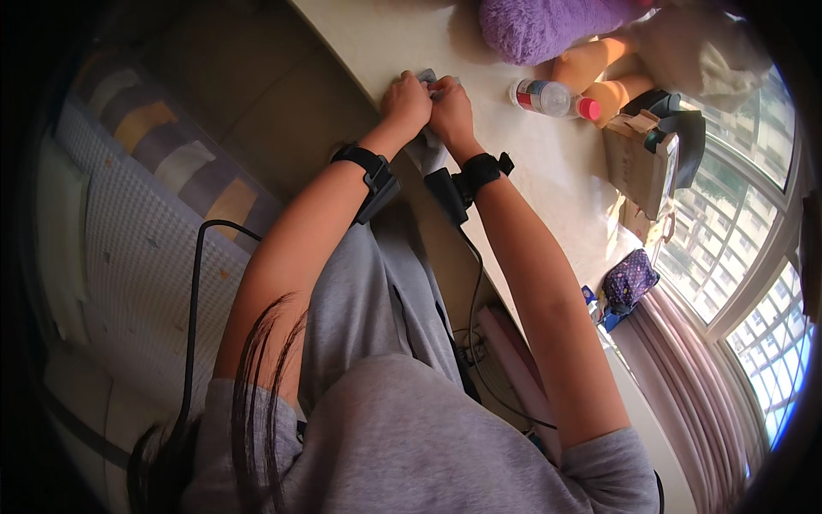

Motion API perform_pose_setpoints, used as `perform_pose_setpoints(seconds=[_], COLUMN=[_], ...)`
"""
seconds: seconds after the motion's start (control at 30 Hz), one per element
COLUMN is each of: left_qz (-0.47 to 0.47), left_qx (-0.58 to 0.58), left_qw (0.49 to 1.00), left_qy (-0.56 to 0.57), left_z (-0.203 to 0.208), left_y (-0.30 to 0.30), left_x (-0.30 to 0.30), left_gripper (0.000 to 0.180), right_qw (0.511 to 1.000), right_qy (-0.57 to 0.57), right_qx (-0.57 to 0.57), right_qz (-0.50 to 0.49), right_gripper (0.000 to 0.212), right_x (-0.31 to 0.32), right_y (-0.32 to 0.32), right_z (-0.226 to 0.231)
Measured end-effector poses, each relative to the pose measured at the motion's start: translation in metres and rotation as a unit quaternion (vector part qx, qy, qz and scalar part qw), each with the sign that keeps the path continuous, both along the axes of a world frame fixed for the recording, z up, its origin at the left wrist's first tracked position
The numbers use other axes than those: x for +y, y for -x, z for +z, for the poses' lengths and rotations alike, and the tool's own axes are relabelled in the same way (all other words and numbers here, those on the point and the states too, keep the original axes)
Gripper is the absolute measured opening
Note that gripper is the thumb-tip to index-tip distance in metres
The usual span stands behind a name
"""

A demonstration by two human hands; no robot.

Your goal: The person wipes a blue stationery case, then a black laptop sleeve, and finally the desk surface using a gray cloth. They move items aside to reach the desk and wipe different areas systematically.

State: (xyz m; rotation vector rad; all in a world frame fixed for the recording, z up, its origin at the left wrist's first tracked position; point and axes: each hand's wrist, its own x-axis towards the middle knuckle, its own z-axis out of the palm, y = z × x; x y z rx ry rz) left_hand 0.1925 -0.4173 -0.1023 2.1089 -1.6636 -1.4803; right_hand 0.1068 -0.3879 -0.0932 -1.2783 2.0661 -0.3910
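Observation:
A light grey cloth (426,154) is bunched between my two hands at the edge of a pale tabletop (505,163). My left hand (406,106) is closed on one side of it. On the other side, my right hand (451,111) pinches it, and the knuckles of both hands nearly touch. Some of the cloth sticks out above the fingers, and a fold hangs below them. What lies inside the bunched part is hidden. Each wrist wears a black strap with a small dark box, and a cable runs from the right one.
Right of my hands, a clear plastic bottle with a red cap (543,98) lies on its side. Behind it are a purple plush (531,32) and a torn cardboard box (638,163). A dark patterned pouch (630,279) sits near the window curtain (685,377). A patterned bed (154,223) is at left.

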Motion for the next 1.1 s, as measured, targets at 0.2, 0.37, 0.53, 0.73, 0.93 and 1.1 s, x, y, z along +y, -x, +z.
perform_pose_setpoints(seconds=[0.2,0.37,0.53,0.73,0.93,1.1], left_qz=[0.014,-0.042,-0.098,-0.180,-0.301,-0.321], left_qx=[0.063,0.064,0.074,0.094,0.139,-0.030], left_qw=[0.998,0.997,0.992,0.979,0.936,0.927], left_qy=[0.023,-0.003,-0.014,-0.035,-0.118,0.191], left_z=[0.014,0.015,0.017,0.013,0.034,0.039], left_y=[0.001,0.015,0.060,0.143,0.211,0.187], left_x=[0.031,0.074,0.167,0.330,0.454,0.397], left_gripper=[0.038,0.041,0.036,0.042,0.045,0.061], right_qw=[0.997,0.996,0.996,0.993,0.978,0.975], right_qy=[0.070,0.084,0.080,0.059,-0.013,0.110], right_qx=[-0.006,0.026,0.017,0.026,0.133,0.151], right_qz=[0.006,0.002,-0.031,-0.101,-0.158,-0.118], right_gripper=[0.023,0.024,0.024,0.025,0.025,0.063], right_x=[0.020,0.073,0.177,0.356,0.514,0.567], right_y=[0.004,0.022,0.066,0.144,0.213,0.230], right_z=[-0.008,-0.013,-0.008,-0.009,0.007,0.023])
